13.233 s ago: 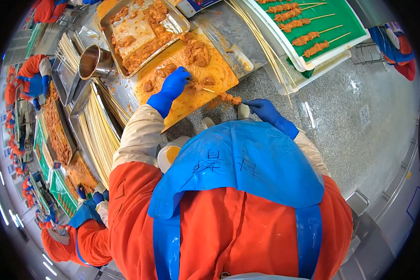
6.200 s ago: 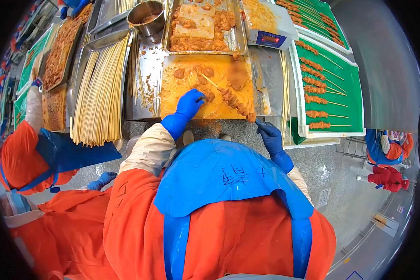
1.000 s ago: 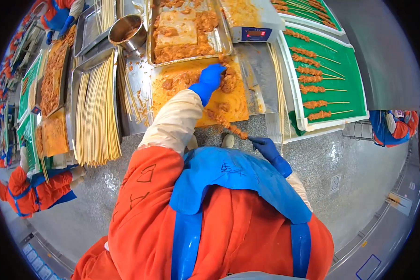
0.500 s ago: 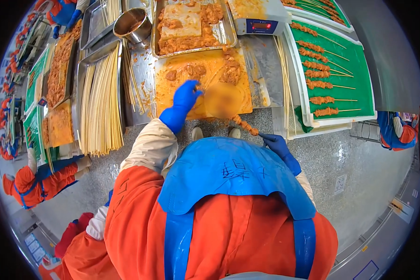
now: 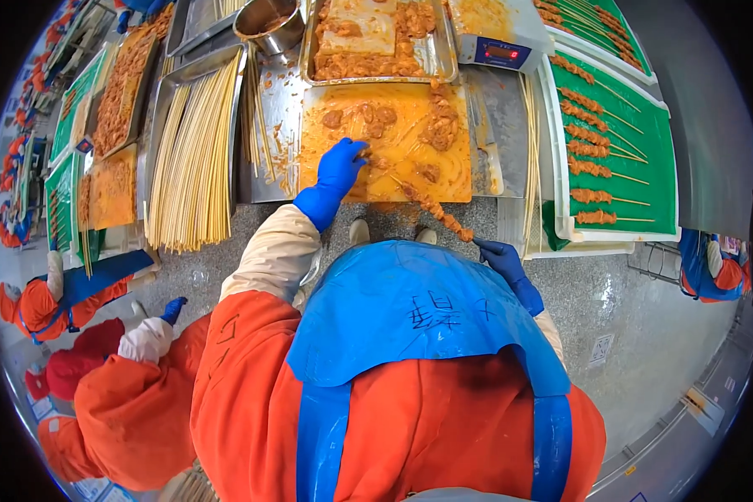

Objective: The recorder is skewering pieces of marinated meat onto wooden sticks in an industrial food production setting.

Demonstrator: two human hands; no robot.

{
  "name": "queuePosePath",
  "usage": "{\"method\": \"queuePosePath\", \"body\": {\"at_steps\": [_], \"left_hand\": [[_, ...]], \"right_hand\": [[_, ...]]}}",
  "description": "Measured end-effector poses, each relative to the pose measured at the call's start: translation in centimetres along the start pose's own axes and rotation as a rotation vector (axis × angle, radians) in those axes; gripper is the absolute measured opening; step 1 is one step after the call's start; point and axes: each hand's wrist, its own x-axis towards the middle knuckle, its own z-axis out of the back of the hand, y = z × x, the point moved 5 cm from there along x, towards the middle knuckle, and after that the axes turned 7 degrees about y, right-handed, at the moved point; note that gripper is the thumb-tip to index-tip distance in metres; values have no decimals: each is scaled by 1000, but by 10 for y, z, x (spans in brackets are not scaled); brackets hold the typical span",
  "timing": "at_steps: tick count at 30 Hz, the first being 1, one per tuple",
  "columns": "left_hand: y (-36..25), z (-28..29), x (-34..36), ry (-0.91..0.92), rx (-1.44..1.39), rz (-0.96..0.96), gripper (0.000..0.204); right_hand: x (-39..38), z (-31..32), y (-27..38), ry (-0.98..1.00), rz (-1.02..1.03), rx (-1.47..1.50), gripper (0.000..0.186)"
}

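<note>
My right hand (image 5: 504,263), in a blue glove, is closed round the end of a meat skewer (image 5: 437,209). Marinated meat pieces are threaded along it, and its bare tip points up and left over the front of the orange-stained cutting board (image 5: 318,117). My left hand (image 5: 340,177), also gloved in blue, is over the board's left front with its fingertips drawn together on a small piece of meat, partly hidden by the fingers. Loose meat pieces (image 5: 378,119) lie on the board beyond it, with a larger heap (image 5: 440,125) at its right.
Behind the board stands a metal tray of meat (image 5: 368,67), between a steel pot (image 5: 269,29) and a scale (image 5: 495,52). Bare sticks (image 5: 194,159) fill a tray at left. At right, finished skewers (image 5: 591,171) lie on a green-lined tray (image 5: 644,188). A co-worker (image 5: 138,410) is close behind at left.
The view has shifted, so the table appears farther right and higher. The skewer's bare tip now shows over the board, where a blurred patch was. The co-worker behind at left has moved.
</note>
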Motion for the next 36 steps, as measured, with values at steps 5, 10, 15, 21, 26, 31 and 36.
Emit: {"method": "queuePosePath", "body": {"at_steps": [5,10,15,21,26,31,36], "left_hand": [[-8,-8,-1,-37,-36,-277,31],[-13,-16,-3,16,18,-184,13],[-8,-20,-16,-119,72,-211,9],[-19,-21,-22,-158,27,-177,8],[-19,-27,-21,-152,72,-160,13],[-9,-39,-15,-89,46,-199,17],[9,-31,-20,-64,11,-294,12]], "right_hand": [[27,-15,4,5,30,-5,38],[26,-14,11,-6,-10,-98,39],[31,-24,7,-21,9,-141,41],[44,-21,-14,32,0,18,40],[49,-7,-11,17,-26,38,40],[48,-3,-6,7,-35,-168,38],[47,-1,-3,20,43,-227,37]]}}
